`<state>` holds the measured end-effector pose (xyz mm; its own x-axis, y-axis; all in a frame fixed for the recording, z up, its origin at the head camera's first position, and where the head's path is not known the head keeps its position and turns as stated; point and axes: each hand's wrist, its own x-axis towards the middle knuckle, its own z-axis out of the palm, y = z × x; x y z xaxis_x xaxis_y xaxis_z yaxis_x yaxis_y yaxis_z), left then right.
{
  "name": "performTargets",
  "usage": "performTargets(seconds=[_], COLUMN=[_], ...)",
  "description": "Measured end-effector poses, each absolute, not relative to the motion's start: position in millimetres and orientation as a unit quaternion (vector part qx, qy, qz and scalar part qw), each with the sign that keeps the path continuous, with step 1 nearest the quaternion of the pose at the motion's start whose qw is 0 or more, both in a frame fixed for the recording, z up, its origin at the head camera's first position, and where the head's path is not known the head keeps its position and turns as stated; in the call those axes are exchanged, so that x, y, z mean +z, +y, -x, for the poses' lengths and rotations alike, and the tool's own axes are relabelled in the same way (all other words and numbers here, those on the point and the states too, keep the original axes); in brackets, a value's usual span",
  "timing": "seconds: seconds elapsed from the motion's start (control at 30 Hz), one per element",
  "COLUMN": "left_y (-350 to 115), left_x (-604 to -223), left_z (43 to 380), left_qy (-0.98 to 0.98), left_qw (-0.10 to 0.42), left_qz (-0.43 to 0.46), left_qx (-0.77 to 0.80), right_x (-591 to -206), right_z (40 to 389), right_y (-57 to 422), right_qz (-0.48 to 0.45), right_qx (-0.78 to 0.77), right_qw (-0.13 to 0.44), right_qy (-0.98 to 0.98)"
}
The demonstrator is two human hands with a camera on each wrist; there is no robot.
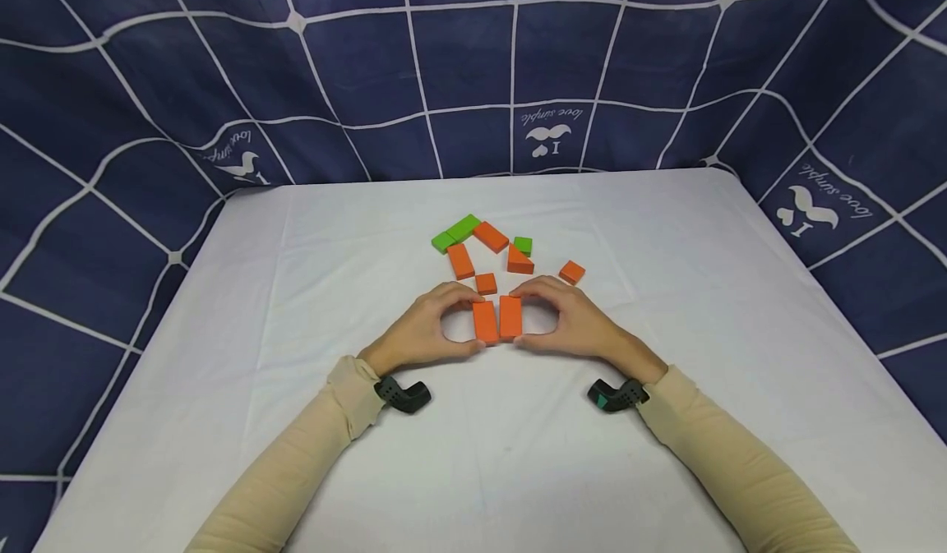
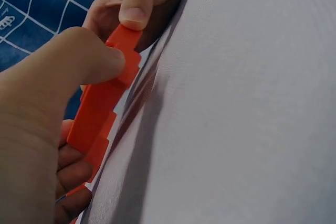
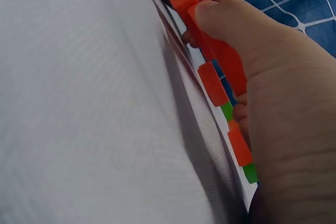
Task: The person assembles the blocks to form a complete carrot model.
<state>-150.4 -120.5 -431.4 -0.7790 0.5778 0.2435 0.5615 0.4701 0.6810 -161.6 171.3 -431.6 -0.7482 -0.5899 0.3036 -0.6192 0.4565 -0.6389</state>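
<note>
Two oblong orange blocks stand side by side in the head view, a narrow gap between them. My left hand (image 1: 416, 327) pinches the left orange block (image 1: 485, 323) between thumb and fingers at its near and far ends. The right orange block (image 1: 510, 317) is pinched the same way by my right hand (image 1: 583, 324). Both wrist views show the blocks held close over the white cloth, with shadows below. Just beyond the fingertips lies a small orange block (image 1: 485, 283). Farther back are an orange oblong (image 1: 460, 262) and an orange triangular block (image 1: 519, 261).
At the back of the group lie an orange oblong (image 1: 491, 237), a longer green block (image 1: 464, 228), a short green block (image 1: 444, 242) and a green square (image 1: 523, 246). One orange block (image 1: 572, 272) sits apart, beyond my right hand. A dark blue checked cloth (image 1: 466, 60) hangs behind the white table (image 1: 473, 471).
</note>
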Motion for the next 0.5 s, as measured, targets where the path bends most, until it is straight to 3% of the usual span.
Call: performTargets(seconds=[0.5], left_y=[-120.3], left_x=[-431.9], left_z=[150.2], left_qy=[0.88], left_qw=[0.025], left_qz=[-0.331], left_qx=[0.34], right_x=[-429.4], right_z=[159.8], right_y=[170.5], right_qz=[-0.361], right_qx=[0.329], right_qw=[-0.038], right_qy=[-0.872])
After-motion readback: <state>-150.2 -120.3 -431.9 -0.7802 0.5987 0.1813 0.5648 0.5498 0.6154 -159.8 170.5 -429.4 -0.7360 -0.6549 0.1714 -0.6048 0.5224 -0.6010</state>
